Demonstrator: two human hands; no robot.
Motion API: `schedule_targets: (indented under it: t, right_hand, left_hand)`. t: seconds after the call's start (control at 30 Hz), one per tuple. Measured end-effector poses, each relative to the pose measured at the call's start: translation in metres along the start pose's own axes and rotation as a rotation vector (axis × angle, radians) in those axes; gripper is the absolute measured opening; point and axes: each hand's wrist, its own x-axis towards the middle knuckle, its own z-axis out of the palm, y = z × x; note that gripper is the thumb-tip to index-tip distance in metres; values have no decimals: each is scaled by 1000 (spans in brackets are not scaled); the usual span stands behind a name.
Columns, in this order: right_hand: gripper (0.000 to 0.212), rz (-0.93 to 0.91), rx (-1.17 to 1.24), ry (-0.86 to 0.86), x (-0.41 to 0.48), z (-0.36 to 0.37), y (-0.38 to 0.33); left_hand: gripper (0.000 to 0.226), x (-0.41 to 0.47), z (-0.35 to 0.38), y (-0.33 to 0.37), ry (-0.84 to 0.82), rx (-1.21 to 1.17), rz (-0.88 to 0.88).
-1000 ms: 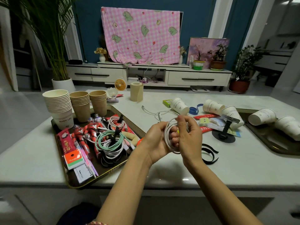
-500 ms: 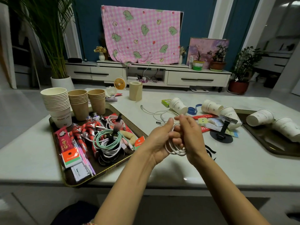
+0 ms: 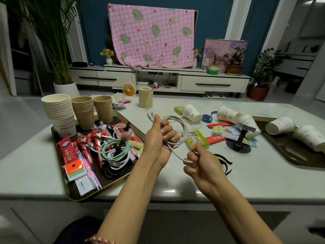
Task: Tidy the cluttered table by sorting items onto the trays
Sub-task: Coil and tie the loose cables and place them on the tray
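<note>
So the white cable (image 3: 184,132) is up in the air over the table (image 3: 246,178), between the two trays, not lying on anything. Most of it is looped into a loose coil. The left hand (image 3: 158,140) has its fingers curled round that coil, thumb sticking up. One loose strand runs down and to the right out of the coil into the right hand (image 3: 202,162), which pinches it near the end with curled fingers. Both hands are gripping the same cable, a little apart from each other.

Just left of the hands is the left tray (image 3: 72,191), and it's packed: a coiled green cable (image 3: 112,150) sits on top of other coiled cables, with red toy figures (image 3: 91,140) and some flat packets beside them. At its far end stand a stack of white cups (image 3: 59,113) and two stacks of brown cups (image 3: 84,111).

On the bare tabletop behind the hands there's a tipped-over paper cup (image 3: 191,113) with more to its right, some packets, and a black phone stand (image 3: 239,141). A black strap (image 3: 225,161) lies just past the right hand. The right tray (image 3: 295,159) holds cups lying on their sides (image 3: 279,125).
</note>
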Motion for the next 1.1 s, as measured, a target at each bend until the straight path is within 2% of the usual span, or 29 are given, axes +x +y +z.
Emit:
schedule_targets:
  t: [0.17,0.23,0.33,0.4,0.47,0.53,0.6,0.67,0.73,0.9,1.03,1.1]
  right_hand:
    - [29,-109,-59,145,24,-3,-12]
    - [29,-101,-71,141,29,-3,-20]
    - [26,-17,107,-14,23,1,-27]
    - [20,24,304,-111,14,6,-29]
    - [17,29,388,-205,2,10,-27]
    - [19,17,268,-344,-9,14,-19]
    - [22,-90,27,-413,-15,14,-9]
    - [32,-275,-196,-365,-15,13,-4]
    - [41,-410,-318,-324,-13,11,-5]
    - [42,-581,-419,-268,-9,10,-4]
    - [27,-559,-301,-193,-8,11,0]
    - [29,-521,-280,-175,-9,11,0]
  left_hand:
    - [41,-4,-1,1,-45,111,-75]
    - [42,-4,1,1,-43,56,-47]
    - [44,-3,1,11,-27,-112,56]
    - [45,-1,0,16,-25,-190,83]
    - [46,0,0,16,-8,-220,92]
    - [46,0,2,9,20,-198,96]
    - [46,0,4,3,39,-181,83]
    - [46,0,5,1,45,-195,51]
    - [47,0,6,2,46,-175,28]
    - [47,-4,8,-4,48,-153,7]
    - [46,-5,13,-12,41,-86,36]
    - [46,-5,14,-14,31,-52,33]
